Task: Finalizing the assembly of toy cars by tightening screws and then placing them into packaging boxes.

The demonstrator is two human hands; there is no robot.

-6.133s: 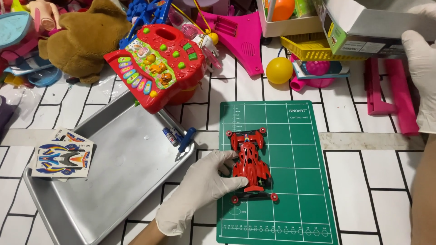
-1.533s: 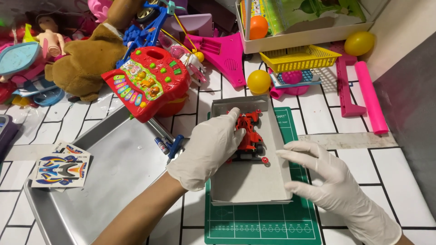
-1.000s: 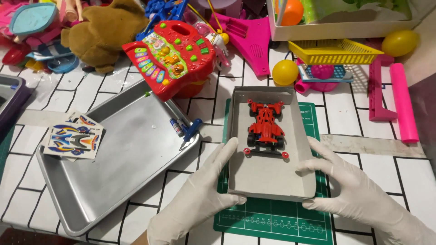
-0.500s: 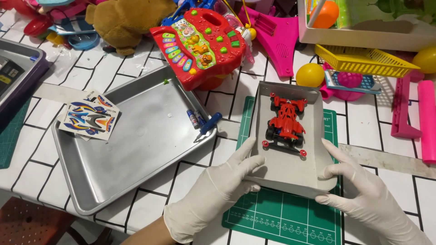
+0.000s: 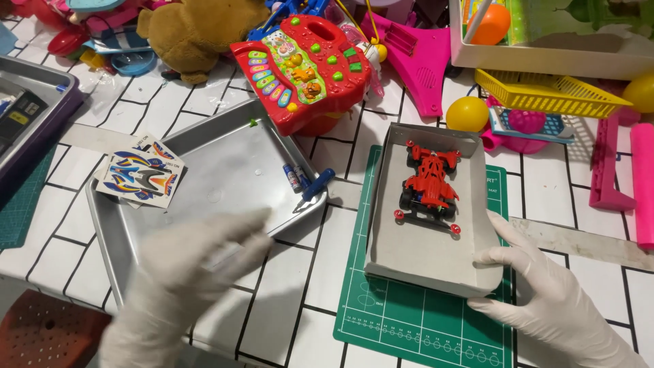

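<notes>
Red toy car point(image 5: 430, 184) in grey box point(image 5: 422, 262)

Grey cardboard box point(image 5: 429, 262) on green mat point(image 5: 409, 327); sticker sheet point(image 5: 139, 178) on tray point(image 5: 225, 160).

The left hand point(image 5: 187, 272) is smeared by motion blur so its fingers cannot be told apart, the right hand point(image 5: 545, 300) runs off the bottom edge, and the sticker sheet point(image 5: 139, 178) print is too small to make out.
</notes>
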